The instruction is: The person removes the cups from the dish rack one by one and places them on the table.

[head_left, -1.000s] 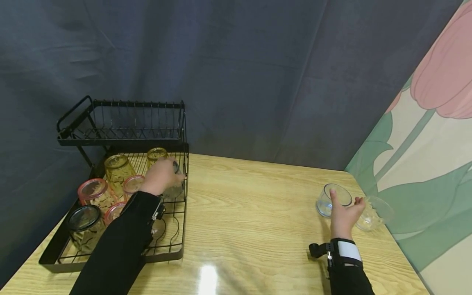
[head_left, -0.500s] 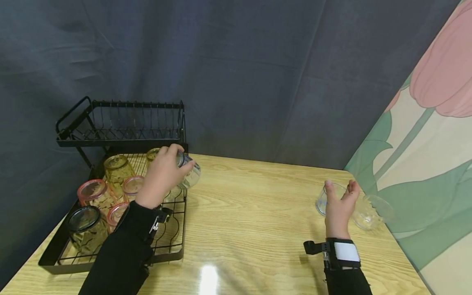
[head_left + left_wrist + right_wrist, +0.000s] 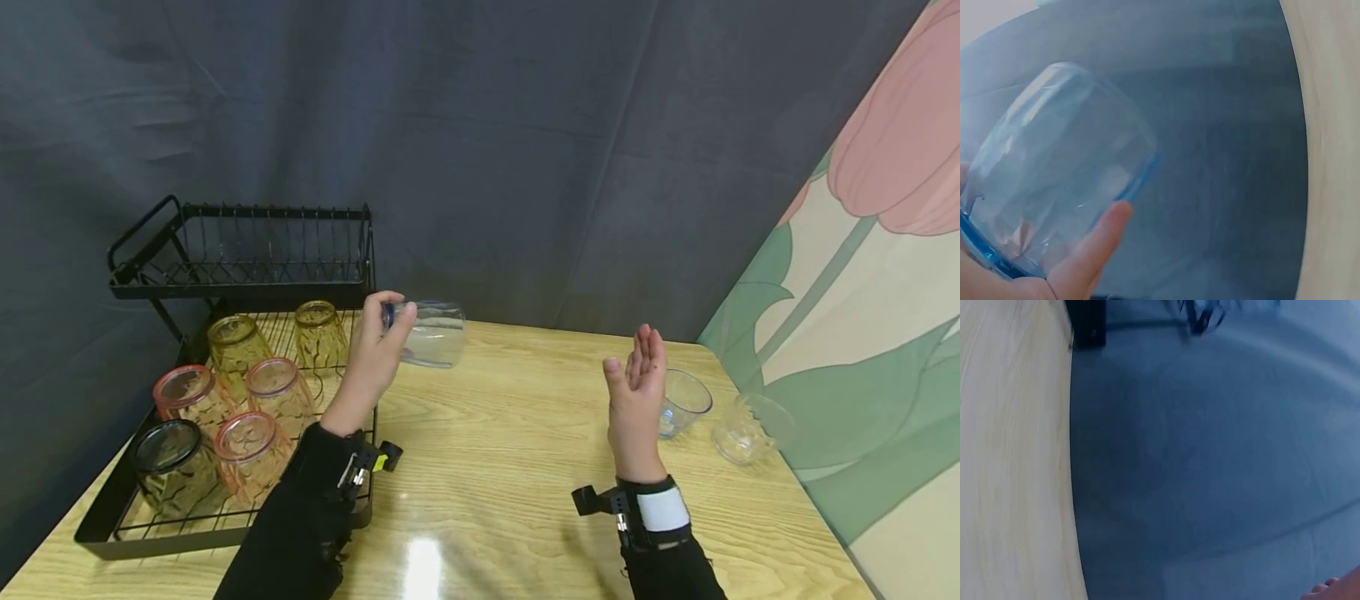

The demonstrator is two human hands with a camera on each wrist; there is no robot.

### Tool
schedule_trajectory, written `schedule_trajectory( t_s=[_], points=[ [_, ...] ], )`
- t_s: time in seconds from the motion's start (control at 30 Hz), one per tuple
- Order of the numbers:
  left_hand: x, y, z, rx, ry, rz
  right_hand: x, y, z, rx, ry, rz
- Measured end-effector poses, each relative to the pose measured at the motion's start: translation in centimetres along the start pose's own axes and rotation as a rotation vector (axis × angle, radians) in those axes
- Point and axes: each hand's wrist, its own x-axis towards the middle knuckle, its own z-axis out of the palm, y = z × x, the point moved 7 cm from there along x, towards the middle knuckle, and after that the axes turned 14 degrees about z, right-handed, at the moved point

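Note:
A clear drinking glass [image 3: 435, 335] lies on its side in the air, its base end gripped by my left hand [image 3: 372, 354] just right of the rack. In the left wrist view the glass [image 3: 1066, 162] fills the left side, a bluish band at its thick end, and the thumb [image 3: 1094, 247] presses along it. My right hand [image 3: 637, 404] is raised over the right part of the table with fingers extended, holding nothing. Behind it stands a clear glass bowl [image 3: 686, 404]. A second clear glass with a wavy rim [image 3: 750, 429] is farther right.
On the left, a black two-tier dish rack [image 3: 225, 540] holds upside-down glasses: amber ones [image 3: 238, 350], pink ones [image 3: 251, 454] and a dark one [image 3: 172, 467]. A dark curtain [image 3: 510, 167] hangs behind the wooden table [image 3: 495, 467]; a flower-patterned panel [image 3: 885, 350] borders the right.
My left hand has lifted the clear glass out of the rack and carried it right, turning it onto its side. My right hand has moved left, away from the bowl.

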Motion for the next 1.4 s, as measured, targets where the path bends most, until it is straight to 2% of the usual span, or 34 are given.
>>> schedule_trajectory(
  t_s=[0.07, 0.13, 0.3, 0.4, 0.6, 0.73, 0.87, 1.07, 1.17, 1.3, 1.4],
  points=[
    [-0.2, 0.0, 0.9, -0.137, 0.02, -0.001, -0.5, 0.2, 1.4, 0.024, -0.051, 0.002],
    [-0.4, -0.2, 1.7, -0.234, 0.032, -0.022, -1.0, 0.4, 2.8, 0.043, -0.1, 0.009],
    [-1.0, -0.7, 3.9, -0.444, 0.054, -0.154, -2.1, 1.2, 5.7, 0.054, -0.195, 0.025],
    [-1.4, -0.7, 5.5, -0.614, 0.067, -0.223, -2.7, 1.7, 7.2, 0.057, -0.236, 0.024],
    [-2.1, -0.7, 8.4, -0.923, 0.064, -0.353, -3.6, 3.0, 9.3, 0.087, -0.276, 0.054],
    [-2.8, -0.6, 9.8, -1.067, 0.048, -0.464, -4.1, 3.6, 10.1, 0.121, -0.291, 0.102],
    [-3.4, -0.3, 10.9, -1.12, -0.008, -0.519, -4.4, 3.6, 10.5, 0.131, -0.286, 0.11],
    [-3.9, 0.0, 11.9, -1.129, -0.046, -0.552, -4.4, 3.0, 10.6, 0.212, -0.229, 0.041],
    [-4.0, 0.0, 12.3, -1.086, -0.075, -0.536, -4.3, 2.7, 10.3, 0.245, -0.193, 0.023],
    [-4.2, 0.0, 12.5, -0.963, -0.137, -0.491, -4.3, 2.6, 9.8, 0.255, -0.166, 0.03],
    [-4.4, 0.1, 12.8, -0.868, -0.214, -0.462, -4.3, 2.5, 9.2, 0.276, -0.152, 0.033]
  ],
)
